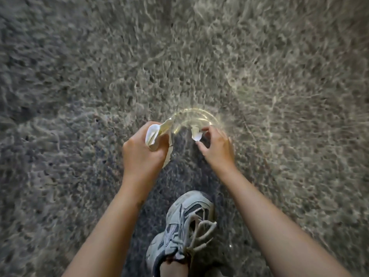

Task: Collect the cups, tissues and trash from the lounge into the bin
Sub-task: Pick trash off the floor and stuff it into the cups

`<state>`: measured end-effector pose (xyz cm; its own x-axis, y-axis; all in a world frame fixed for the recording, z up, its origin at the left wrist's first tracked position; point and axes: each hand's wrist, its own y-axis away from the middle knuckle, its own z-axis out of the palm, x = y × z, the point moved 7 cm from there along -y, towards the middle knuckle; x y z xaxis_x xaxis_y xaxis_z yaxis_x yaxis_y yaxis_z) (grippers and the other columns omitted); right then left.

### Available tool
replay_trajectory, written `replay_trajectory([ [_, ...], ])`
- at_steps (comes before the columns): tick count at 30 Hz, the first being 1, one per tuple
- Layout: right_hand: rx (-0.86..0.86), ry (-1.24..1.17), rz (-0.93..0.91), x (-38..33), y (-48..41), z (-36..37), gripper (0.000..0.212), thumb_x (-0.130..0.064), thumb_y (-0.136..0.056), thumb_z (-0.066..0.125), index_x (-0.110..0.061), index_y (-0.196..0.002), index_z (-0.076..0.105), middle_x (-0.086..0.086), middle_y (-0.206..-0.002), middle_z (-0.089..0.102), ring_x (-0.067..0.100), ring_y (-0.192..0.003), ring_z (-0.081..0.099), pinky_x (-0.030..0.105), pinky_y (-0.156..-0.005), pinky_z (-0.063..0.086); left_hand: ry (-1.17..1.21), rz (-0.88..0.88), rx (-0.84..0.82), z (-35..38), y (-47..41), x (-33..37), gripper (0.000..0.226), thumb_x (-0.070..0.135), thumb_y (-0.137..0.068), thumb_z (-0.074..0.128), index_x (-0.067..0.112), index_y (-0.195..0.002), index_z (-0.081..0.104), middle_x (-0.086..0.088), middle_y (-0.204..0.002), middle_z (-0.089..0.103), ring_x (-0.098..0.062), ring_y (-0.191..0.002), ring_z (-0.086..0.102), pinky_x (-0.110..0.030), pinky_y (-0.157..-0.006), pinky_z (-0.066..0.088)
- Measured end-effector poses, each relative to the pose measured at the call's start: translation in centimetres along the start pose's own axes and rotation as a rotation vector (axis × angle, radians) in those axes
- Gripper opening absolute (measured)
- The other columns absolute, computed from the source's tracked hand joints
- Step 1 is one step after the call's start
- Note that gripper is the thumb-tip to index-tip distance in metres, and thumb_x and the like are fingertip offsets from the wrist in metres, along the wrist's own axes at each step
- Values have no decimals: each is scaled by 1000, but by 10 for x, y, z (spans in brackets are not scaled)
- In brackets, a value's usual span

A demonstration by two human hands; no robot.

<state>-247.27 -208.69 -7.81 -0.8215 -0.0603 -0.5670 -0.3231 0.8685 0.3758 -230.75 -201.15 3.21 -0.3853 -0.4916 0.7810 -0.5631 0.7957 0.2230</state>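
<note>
Stooping over a shaggy grey carpet (79,76); one shoe (185,222) below the hands. No bin in view.

Left hand (143,154): fingers curled tight round a wad of tissue (152,134), white and cream, which sticks out above the fist.

Right hand (217,148): fingers half curled, thumb and forefinger set either side of a small white scrap of tissue (196,134) low over the carpet pile. Touching it or very nearly so; cannot tell whether the pinch has closed.

Clear cup (195,116): shows only as curved glints between and just beyond the two hands. Cannot tell whether it lies on the carpet or hangs from the left hand's grip.

Handling, as a judgement:
- Scrap is nearly weightless, soft and easily torn. Fingertips should take it by its raised edge, since the pile may snag it.
- Cup is probably thin plastic, light, springy and slick. Best held at the rim or round the wall with light pressure, because a hard squeeze would crack or buckle it.
- Wad compresses well, so the scrap could be tucked into it to free a hand.
</note>
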Motion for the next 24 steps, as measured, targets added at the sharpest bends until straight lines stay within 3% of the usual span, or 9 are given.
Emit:
replay_trajectory([
  [7,156,122,70,17,-32,33,29,-26,-84,63,-14,-108,54,5,-110,56,24,-106,49,34,-89,28,10,-25,-26,21,-11,-34,23,24,-84,64,40,-70,54,25,-68,61,6,-58,52,-11,-52,36],
  [14,166,29,35,17,-26,22,7,-15,-82,63,-14,-88,60,0,-92,62,21,-95,52,25,-72,15,-32,-24,-70,37,-13,-35,22,24,-85,63,36,-70,52,25,-62,58,6,-56,50,-8,-50,34],
  [19,228,-201,-13,-11,31,-59,8,-11,-78,68,-15,-79,62,-9,-79,60,15,-81,53,26,-73,20,-25,-55,-85,27,-3,11,28,19,-83,64,35,-65,51,24,-58,57,7,-53,49,-8,-50,34],
  [22,254,-242,-44,-43,81,-133,11,-15,-77,69,-21,-78,60,-17,-77,55,7,-78,50,18,-81,25,8,-31,-142,14,12,77,29,16,-82,66,35,-65,51,18,-54,55,8,-53,50,-7,-50,33],
  [24,265,-269,-52,-67,108,-180,11,-17,-75,69,-22,-77,60,-19,-76,53,5,-77,49,23,-81,29,12,17,-202,4,25,132,29,13,-80,68,34,-68,52,18,-57,54,11,-54,51,-5,-50,34],
])
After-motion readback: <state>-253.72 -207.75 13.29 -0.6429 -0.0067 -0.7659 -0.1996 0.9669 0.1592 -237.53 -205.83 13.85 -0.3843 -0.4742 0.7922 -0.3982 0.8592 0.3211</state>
